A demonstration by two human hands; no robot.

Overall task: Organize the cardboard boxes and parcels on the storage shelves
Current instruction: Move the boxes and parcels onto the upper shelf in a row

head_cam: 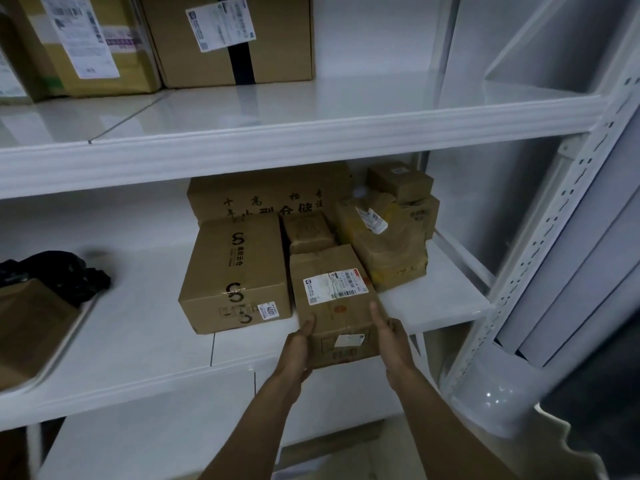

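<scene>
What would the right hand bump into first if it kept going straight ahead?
Probably the crumpled tape-wrapped parcel behind the labelled box that the right hand holds, though depth is hard to judge.

The rear box [270, 192] is mostly hidden behind nearer boxes [235, 271].

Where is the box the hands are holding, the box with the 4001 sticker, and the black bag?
Held box [332, 315]: head view, top face below its label.
4001 box [235, 268]: head view, middle of its top.
Black bag [55, 273]: head view, its crumpled middle.
</scene>
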